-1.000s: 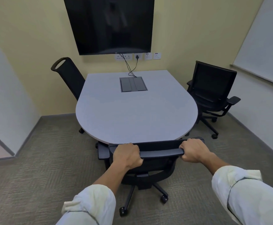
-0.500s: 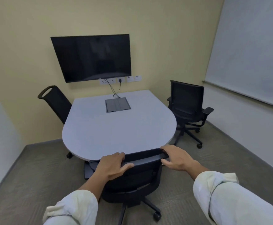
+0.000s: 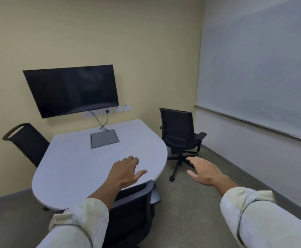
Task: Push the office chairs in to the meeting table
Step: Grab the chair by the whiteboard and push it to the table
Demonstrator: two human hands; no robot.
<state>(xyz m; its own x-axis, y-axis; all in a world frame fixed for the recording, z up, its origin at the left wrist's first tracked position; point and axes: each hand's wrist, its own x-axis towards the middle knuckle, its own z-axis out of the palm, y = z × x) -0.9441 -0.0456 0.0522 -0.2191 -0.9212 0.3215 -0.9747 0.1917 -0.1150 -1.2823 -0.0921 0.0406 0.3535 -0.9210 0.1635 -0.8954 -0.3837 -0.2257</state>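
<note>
The grey meeting table (image 3: 71,169) has a rounded near end. A black office chair (image 3: 135,208) stands against that near end, its backrest just below my left forearm. My left hand (image 3: 126,171) hovers open above the table edge and touches nothing. My right hand (image 3: 202,171) is open in the air over the floor, right of the table. A second black chair (image 3: 179,133) stands apart from the table's right side, turned partly away. A third black chair (image 3: 27,142) sits at the table's left side.
A dark TV (image 3: 71,90) hangs on the far wall above wall sockets (image 3: 99,112), with a cable running down to a grey cable box (image 3: 104,138) in the tabletop. A whiteboard (image 3: 258,68) covers the right wall. Carpet (image 3: 190,212) lies between me and the right chair.
Both hands have let go of the near chair's backrest and lifted, fingers spread. The view has swung up and to the right, toward the right-hand chair.
</note>
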